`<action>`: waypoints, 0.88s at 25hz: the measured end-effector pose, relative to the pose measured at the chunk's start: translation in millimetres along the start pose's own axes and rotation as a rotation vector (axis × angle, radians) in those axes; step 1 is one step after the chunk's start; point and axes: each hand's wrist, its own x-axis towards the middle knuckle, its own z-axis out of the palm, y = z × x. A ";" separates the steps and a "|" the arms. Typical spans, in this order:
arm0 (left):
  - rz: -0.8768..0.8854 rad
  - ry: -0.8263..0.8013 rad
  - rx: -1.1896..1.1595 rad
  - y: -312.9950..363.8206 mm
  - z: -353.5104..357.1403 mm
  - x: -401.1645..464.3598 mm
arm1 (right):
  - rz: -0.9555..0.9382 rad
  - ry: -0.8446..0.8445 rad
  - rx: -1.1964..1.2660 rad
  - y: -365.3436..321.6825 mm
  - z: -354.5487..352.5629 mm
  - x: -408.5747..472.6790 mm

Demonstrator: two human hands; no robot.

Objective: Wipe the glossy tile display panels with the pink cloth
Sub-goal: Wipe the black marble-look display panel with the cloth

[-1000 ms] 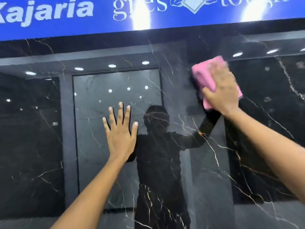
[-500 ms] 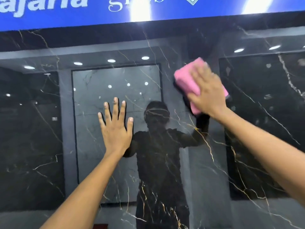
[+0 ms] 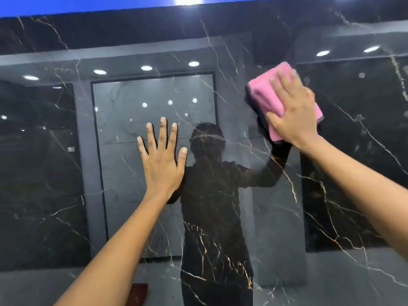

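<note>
A glossy black tile panel (image 3: 66,217) with gold and white veins fills the head view and mirrors the room. The folded pink cloth (image 3: 265,93) lies flat against the panel at upper right. My right hand (image 3: 293,113) presses on the cloth with fingers spread over it, covering its middle and lower part. My left hand (image 3: 162,160) rests flat on the panel near the centre, fingers apart, holding nothing. A dark reflection of a person shows between the two arms.
A blue sign band (image 3: 88,5) runs along the top edge above the panel. Reflected ceiling lights and a reflected grey tile panel (image 3: 132,129) show in the gloss. A small reddish-brown object (image 3: 138,294) sits at the bottom edge.
My right hand slid the cloth left and a little down, then back to the right. The camera tilted down, so the blue sign has nearly left the view. My left hand stayed flat on the panel.
</note>
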 end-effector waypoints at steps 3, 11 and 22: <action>0.007 -0.001 -0.006 0.3 -1.4 0.2 | -0.294 -0.068 0.045 -49.4 26.1 -70.9; -0.010 0.015 -0.016 -0.3 -1.1 1.4 | -0.083 0.007 -0.041 6.3 2.3 -68.3; -0.220 -0.072 -0.061 -18.3 9.3 -177.8 | -0.187 -0.038 -0.034 -43.7 18.5 -120.2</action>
